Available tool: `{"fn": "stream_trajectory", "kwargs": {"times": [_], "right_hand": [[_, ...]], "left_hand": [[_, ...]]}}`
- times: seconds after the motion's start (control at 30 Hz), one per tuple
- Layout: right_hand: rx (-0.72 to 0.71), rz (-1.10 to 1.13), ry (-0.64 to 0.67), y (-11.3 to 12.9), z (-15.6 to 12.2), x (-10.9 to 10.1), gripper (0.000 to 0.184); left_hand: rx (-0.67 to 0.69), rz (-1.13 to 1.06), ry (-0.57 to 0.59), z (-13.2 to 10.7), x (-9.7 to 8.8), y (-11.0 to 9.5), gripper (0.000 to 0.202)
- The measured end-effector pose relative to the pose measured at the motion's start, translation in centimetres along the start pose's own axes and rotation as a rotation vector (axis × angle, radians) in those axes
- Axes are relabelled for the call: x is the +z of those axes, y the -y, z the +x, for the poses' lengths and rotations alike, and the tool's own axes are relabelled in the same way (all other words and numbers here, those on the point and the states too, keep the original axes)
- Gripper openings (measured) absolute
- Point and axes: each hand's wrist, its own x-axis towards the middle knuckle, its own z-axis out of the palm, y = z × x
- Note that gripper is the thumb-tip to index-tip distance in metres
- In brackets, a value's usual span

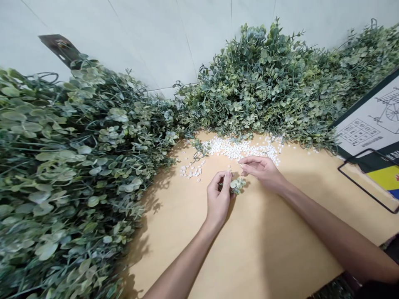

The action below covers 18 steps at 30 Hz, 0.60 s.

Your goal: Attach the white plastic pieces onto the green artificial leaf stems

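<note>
My left hand (219,195) is closed around a small sprig of artificial leaves (237,185), whose pale green tips stick out to the right of the fingers. Just right of it and slightly higher, my right hand (262,172) is pinched, thumb against forefinger. A tiny white piece seems to sit at those fingertips, too small to make out well. Behind both hands lies a spread of small white pieces (232,148) on the tan tabletop (237,253). A loose bit of green stem (199,150) rests at the left of that spread.
Heaped artificial foliage (77,166) fills the left side, and another heap (264,83) lines the back against the pale wall (149,37). At right stands a box (370,120) with a printed drawing, beside a black wire frame (368,185). A dark flat object (60,50) pokes up at upper left.
</note>
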Motion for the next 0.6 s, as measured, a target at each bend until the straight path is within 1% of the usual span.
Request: {"fn": "stream_trajectory", "kwargs": {"times": [0.13,0.23,0.3,0.4,0.6], "right_hand": [[0.009,-0.013,0.017,0.58,-0.3,0.37,0.031],[0.028,0.037,0.028,0.74,-0.43,0.57,0.033],[0.027,0.022,0.032,0.73,-0.46,0.62,0.034],[0.008,-0.019,0.036,0.72,-0.48,0.66,0.033],[0.043,0.051,0.059,0.7,-0.53,0.81,0.034]], "left_hand": [[0.04,0.038,0.009,0.08,-0.22,0.13,0.036],[0.039,0.01,0.029,0.12,-0.3,0.19,0.037],[0.032,-0.011,0.038,0.15,-0.33,0.18,0.038],[0.036,-0.008,0.027,0.16,-0.31,0.05,0.039],[0.049,0.009,0.02,0.09,-0.21,-0.1,0.039]]}}
